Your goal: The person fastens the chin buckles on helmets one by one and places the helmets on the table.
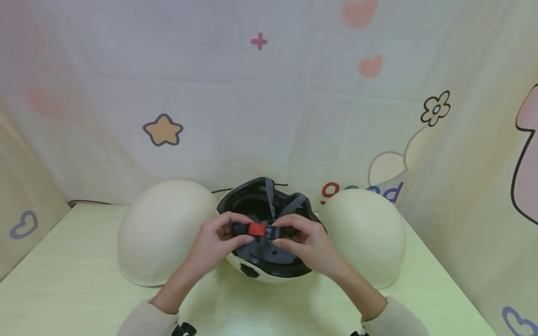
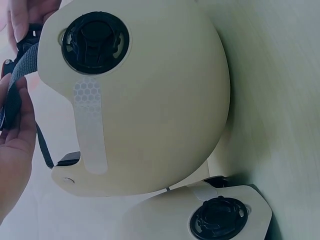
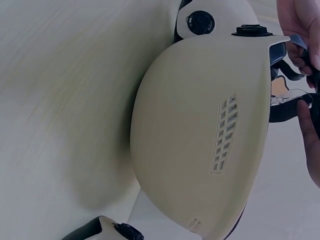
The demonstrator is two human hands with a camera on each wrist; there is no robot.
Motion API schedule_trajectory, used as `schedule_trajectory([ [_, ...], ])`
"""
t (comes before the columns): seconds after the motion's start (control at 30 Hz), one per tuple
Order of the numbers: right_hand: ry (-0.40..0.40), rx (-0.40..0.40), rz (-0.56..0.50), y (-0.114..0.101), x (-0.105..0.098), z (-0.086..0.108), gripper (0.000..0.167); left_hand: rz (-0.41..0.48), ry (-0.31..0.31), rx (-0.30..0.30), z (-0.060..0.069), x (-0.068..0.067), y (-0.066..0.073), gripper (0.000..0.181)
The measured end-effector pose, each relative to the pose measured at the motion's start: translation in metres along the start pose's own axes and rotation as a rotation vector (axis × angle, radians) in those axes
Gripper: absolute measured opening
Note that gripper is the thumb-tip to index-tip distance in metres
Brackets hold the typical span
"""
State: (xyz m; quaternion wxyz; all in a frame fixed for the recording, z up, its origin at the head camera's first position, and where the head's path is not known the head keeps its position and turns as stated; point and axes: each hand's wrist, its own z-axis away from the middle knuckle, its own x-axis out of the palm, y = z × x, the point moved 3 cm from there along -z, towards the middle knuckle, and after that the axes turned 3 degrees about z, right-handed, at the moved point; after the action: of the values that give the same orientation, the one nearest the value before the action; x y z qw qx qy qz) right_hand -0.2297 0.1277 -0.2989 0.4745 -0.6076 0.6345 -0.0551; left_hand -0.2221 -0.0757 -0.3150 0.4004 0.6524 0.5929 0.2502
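Observation:
A cream helmet [image 1: 277,279] lies upside down on the table, its black padded inside facing up. Over its opening, both hands hold the chin strap's buckle. My left hand [image 1: 216,242] pinches the end with the red part [image 1: 257,229] between thumb and fingers. From the other side, my right hand [image 1: 315,242] pinches the dark clip end [image 1: 273,232]. Both ends meet in line; whether they are locked together I cannot tell. Grey webbing [image 1: 270,196] runs from the buckle into the helmet. In the left wrist view, a round black side knob [image 2: 95,42] shows on the shell.
One cream helmet [image 1: 164,233] sits dome up to the left, and another [image 1: 365,238] to the right, both close to the middle one. Behind the pale green table [image 1: 75,261] hangs a printed curtain [image 1: 269,116].

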Motion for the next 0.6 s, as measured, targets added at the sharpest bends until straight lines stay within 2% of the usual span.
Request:
schedule_trajectory([
  [0.13, 0.008, -0.023, 0.004, -0.001, 0.0001, -0.0004, 0.024, -0.006, -0.001, 0.047, -0.0001, 0.0001, -0.0014, 0.026],
  [0.23, 0.007, -0.012, 0.004, -0.0013, 0.0002, -0.0004, 0.024, -0.006, 0.001, 0.073, 0.0002, 0.0008, -0.0019, 0.025],
  [0.47, 0.006, 0.01, 0.005, 0.0003, 0.0, 0.0002, 0.024, 0.002, 0.016, 0.061, 0.0011, 0.0022, -0.0034, 0.024],
  [0.6, 0.008, 0.016, 0.016, 0.0006, -0.0002, 0.0003, 0.024, -0.006, 0.022, 0.081, 0.0009, 0.0029, -0.0038, 0.025],
])
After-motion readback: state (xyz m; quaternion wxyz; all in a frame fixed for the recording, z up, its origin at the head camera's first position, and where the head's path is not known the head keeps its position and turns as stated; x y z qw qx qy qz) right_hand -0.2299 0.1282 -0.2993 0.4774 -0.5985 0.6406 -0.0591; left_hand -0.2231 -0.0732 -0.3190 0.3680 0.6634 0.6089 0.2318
